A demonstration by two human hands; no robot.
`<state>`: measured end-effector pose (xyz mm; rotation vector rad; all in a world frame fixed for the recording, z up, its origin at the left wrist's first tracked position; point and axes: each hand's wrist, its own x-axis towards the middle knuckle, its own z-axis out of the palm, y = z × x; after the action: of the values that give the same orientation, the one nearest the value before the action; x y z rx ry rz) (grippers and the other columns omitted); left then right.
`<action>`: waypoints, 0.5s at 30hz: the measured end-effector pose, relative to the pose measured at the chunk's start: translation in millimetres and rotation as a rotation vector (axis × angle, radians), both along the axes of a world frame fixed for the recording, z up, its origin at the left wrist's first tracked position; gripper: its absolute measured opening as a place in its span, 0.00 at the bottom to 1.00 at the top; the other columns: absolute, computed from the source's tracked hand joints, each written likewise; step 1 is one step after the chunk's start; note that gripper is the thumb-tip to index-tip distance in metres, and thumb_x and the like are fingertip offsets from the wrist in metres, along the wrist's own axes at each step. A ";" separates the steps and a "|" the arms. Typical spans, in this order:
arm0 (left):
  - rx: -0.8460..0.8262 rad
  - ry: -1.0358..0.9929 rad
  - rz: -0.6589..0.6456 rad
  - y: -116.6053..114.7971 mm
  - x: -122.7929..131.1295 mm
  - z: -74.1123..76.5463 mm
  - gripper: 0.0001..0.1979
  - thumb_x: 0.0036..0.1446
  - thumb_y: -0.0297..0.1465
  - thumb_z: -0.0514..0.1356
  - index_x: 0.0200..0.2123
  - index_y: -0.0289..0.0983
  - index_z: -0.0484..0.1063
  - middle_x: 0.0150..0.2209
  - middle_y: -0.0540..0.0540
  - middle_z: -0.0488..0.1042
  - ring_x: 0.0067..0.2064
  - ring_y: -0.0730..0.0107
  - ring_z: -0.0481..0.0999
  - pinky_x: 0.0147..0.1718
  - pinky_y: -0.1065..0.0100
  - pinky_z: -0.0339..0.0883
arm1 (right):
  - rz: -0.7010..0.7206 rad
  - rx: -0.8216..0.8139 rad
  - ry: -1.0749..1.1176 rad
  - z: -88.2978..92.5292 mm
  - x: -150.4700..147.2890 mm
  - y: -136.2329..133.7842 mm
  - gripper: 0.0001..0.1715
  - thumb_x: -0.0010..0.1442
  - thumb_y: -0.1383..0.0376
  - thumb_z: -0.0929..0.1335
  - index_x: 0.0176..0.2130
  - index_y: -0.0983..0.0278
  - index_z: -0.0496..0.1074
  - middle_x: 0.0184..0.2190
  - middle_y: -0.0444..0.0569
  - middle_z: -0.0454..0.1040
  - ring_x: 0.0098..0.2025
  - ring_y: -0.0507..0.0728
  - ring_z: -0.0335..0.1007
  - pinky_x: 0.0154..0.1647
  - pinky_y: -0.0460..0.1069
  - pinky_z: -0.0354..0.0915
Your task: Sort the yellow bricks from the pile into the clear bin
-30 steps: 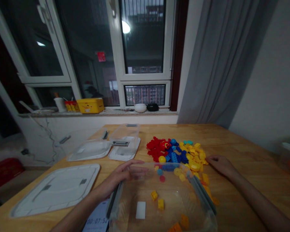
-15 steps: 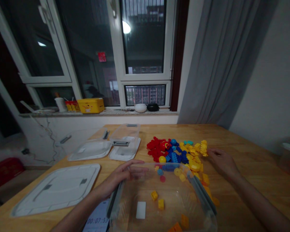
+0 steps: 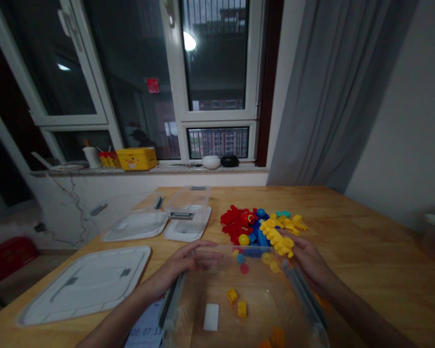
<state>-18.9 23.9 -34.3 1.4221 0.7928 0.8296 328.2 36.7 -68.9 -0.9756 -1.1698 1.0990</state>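
Pinching the yellow toy lightly near the far-right corner of the clear bin suits the right hand, with left hand fingers clasping its far-left corner to steady it

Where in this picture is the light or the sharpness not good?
Head view, all remarks: dim light overall; a bright glare spot on the window pane; the window frame at left slants, probably wide-angle distortion; the right hand and the yellow toy piece it holds look slightly soft; the clear box has faint walls.
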 end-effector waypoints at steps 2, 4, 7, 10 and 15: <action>-0.013 -0.003 0.001 -0.4 0.4 0.8 0.28 0.50 0.21 0.57 0.56 0.42 0.73 0.56 0.45 0.80 0.60 0.49 0.75 0.62 0.49 0.60 | 0.021 0.026 -0.027 8.5 -6.3 -9.0 0.25 0.42 0.43 0.78 0.30 0.60 0.84 0.54 0.56 0.76 0.59 0.68 0.67 0.62 0.59 0.62; -0.032 -0.012 -0.005 -1.6 1.3 2.4 0.29 0.49 0.21 0.58 0.56 0.42 0.73 0.55 0.45 0.81 0.60 0.49 0.76 0.62 0.49 0.60 | 0.047 0.036 -0.081 14.2 -8.1 -14.1 0.25 0.42 0.43 0.78 0.27 0.61 0.83 0.54 0.56 0.74 0.60 0.69 0.66 0.62 0.59 0.61; -0.033 0.007 0.022 -3.9 2.7 5.1 0.28 0.49 0.23 0.59 0.54 0.42 0.74 0.55 0.45 0.81 0.59 0.48 0.76 0.63 0.48 0.59 | 0.115 0.035 -0.150 16.1 -7.3 -16.7 0.26 0.42 0.42 0.78 0.25 0.61 0.82 0.53 0.57 0.74 0.59 0.70 0.66 0.61 0.61 0.60; -0.024 0.028 0.039 -4.4 2.6 4.9 0.27 0.50 0.24 0.58 0.55 0.41 0.73 0.55 0.44 0.81 0.60 0.47 0.75 0.64 0.47 0.57 | 0.181 0.056 -0.183 14.3 -6.8 -17.5 0.26 0.44 0.42 0.77 0.25 0.61 0.81 0.52 0.57 0.74 0.58 0.70 0.66 0.61 0.61 0.60; -0.042 0.024 0.018 -2.2 0.2 -0.9 0.28 0.51 0.23 0.58 0.57 0.41 0.71 0.57 0.43 0.80 0.61 0.47 0.74 0.65 0.46 0.55 | 0.219 0.066 -0.212 12.4 -6.2 -16.8 0.26 0.46 0.42 0.76 0.25 0.62 0.80 0.51 0.57 0.74 0.57 0.69 0.66 0.60 0.61 0.61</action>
<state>-18.6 21.7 -35.2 1.3915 0.8377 0.8062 322.0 19.9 -56.5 -0.9453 -1.5043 1.1406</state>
